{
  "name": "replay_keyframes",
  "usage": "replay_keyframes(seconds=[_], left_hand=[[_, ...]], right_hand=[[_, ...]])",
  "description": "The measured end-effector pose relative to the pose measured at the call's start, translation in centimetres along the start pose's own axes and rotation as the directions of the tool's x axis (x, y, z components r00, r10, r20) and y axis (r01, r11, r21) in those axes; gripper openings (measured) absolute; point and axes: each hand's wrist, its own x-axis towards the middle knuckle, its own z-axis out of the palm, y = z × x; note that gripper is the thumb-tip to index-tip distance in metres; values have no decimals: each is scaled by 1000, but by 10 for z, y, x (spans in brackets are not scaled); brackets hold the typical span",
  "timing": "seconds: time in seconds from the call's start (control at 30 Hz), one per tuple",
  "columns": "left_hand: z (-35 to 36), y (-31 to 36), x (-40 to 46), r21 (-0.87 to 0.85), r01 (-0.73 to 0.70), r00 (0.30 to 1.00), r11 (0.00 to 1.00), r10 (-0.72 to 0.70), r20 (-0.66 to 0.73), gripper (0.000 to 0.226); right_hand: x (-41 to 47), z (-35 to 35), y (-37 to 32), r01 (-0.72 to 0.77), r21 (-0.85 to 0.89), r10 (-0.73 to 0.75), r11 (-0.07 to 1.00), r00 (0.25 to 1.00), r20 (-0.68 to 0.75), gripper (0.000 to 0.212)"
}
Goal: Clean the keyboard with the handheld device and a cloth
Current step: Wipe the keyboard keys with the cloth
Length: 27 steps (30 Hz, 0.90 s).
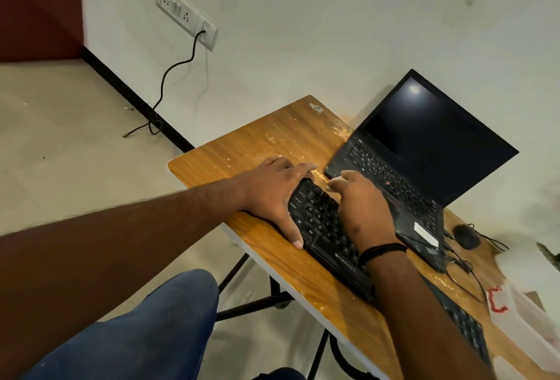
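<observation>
A black plastic keyboard point(327, 228) lay slantwise on a wooden desk point(242, 149), its long body running along the desk's near edge toward the far left corner, its keys small, square and matte. The desk top was orange-brown laminate with a straight grain, rounded corners and a pale rim, and it was flecked with chipped, whitish patches near its far edge.

The left hand point(272, 194) lay over the keyboard's far left end, fingers curled around that end and thumb stretched flat along the keyboard's near rim, so it was grasping the keyboard. The right hand point(360, 206) rested on the keys in the middle, fingers bent downward; something small and pale showed at the fingertips, but I could not tell what it was or whether the hand was holding it. A thin black band point(381, 250) circled the right wrist.

Just beyond the keyboard, touching or nearly touching it, stood an open black laptop point(424, 143) with a dark, glossy screen and a white label on its palm rest. A rounded black mouse point(466, 236) sat toward the desk's right side with thin cables trailing from it. At the right edge lay a translucent plastic box point(527, 319) with a red mark.
</observation>
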Motion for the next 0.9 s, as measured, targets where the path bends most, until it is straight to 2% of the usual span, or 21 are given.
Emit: replay_keyframes(seconds=[0.17, 0.4, 0.57, 0.73, 0.9], left_hand=[[-2, 3, -2, 9, -12, 1000, 1000, 12, -5, 146], [-3, 4, -3, 17, 5, 1000, 1000, -4, -8, 146], [-3, 5, -5, 17, 2, 1000, 1000, -2, -7, 146], [-3, 4, -3, 21, 3, 1000, 1000, -3, -10, 147], [-2, 4, -4, 20, -1, 1000, 1000, 1, -12, 147]], right_hand=[[-3, 4, -4, 69, -127, -61, 989, 996, 66, 39], [-1, 6, -7, 150, -262, -128, 953, 987, 100, 30], [5, 8, -14, 115, -238, -94, 964, 991, 99, 30], [2, 14, -20, 119, -207, -91, 971, 986, 140, 41], [-6, 15, -18, 206, -198, -182, 958, 974, 135, 37]])
